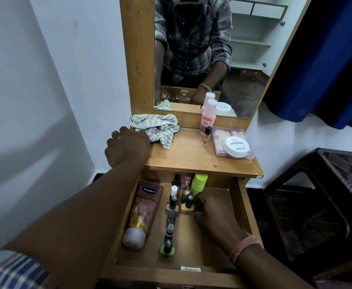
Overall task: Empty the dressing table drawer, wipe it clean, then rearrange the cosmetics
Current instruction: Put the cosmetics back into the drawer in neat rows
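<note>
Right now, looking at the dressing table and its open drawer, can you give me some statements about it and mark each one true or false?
1. The Vaseline tube lies along the left side of the drawer. True.
2. The striped cloth is inside the drawer. False: it lies on the table top, at the back left.
3. The white nail polish remover jar sits on a pink case on the table top. True.
4. The right hand rests on the table top. False: it is inside the drawer, by the small bottles.
5. The left hand is at the left edge of the table top, beside the cloth. True.
</note>
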Tool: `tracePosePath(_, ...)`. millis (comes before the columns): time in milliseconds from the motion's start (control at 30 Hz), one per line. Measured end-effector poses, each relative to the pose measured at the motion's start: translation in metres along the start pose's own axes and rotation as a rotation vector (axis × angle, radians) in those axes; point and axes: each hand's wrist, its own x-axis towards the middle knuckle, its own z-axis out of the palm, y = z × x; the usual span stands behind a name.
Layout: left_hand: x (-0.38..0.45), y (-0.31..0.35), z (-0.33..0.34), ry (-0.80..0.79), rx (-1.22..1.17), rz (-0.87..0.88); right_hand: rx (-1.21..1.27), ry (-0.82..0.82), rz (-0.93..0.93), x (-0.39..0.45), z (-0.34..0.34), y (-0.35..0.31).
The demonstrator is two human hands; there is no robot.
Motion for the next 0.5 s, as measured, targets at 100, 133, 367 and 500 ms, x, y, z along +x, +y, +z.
tracePosePath(100,0.001,0.0,0.001,0.003,0.003,0.004,-0.062,0.09,0.045,-0.009,-0.019,-0.012)
tracePosePath(133,0.002,0.0,0.002,0.003,0.009,0.001,-0.049,0.13,0.051,-0.011,-0.03,-0.019)
tracePosePath(367,0.003,0.0,0.003,-0.003,0.009,-0.002,0.066,0.593,-0.073,0.052,-0.104,-0.064)
tracePosePath(500,0.002,-0.002,0.003,-0.002,-0.015,0.003,-0.029,0.563,-0.007,0.105,-0.104,-0.058)
